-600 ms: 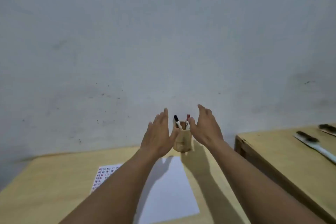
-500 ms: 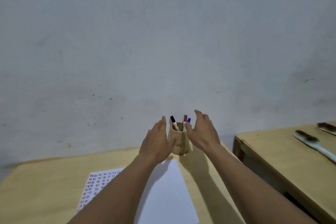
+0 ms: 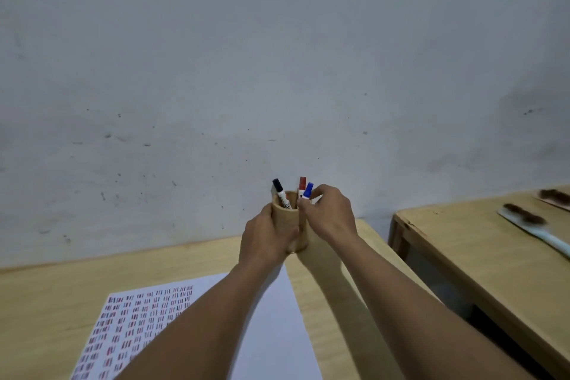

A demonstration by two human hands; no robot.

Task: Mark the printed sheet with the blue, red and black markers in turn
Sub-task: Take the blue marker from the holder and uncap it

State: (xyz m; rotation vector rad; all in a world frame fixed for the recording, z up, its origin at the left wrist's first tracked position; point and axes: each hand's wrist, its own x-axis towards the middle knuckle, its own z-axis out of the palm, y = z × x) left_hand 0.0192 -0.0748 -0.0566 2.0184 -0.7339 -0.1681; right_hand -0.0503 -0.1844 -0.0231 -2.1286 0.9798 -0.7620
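Note:
A wooden pen cup (image 3: pixel 288 218) stands at the far edge of the table (image 3: pixel 46 296), against the wall. Three markers stick out of it: a black marker (image 3: pixel 280 192) on the left, a red marker (image 3: pixel 302 185) and a blue marker (image 3: pixel 307 190) on the right. My left hand (image 3: pixel 265 236) is wrapped around the cup's left side. My right hand (image 3: pixel 330 213) pinches the blue marker just below its cap. The printed sheet (image 3: pixel 138 321), with rows of small red and blue marks, lies near me, partly hidden by my left forearm.
A second wooden table (image 3: pixel 481 259) stands to the right across a narrow gap; a long white tool with dark bristles (image 3: pixel 536 227) lies on it. A grey wall (image 3: pixel 277 71) rises right behind the cup.
Both hands closed in on the cup: the left hand now grips its side, and the right hand's fingers have taken hold of the blue marker. The view tilted down slightly.

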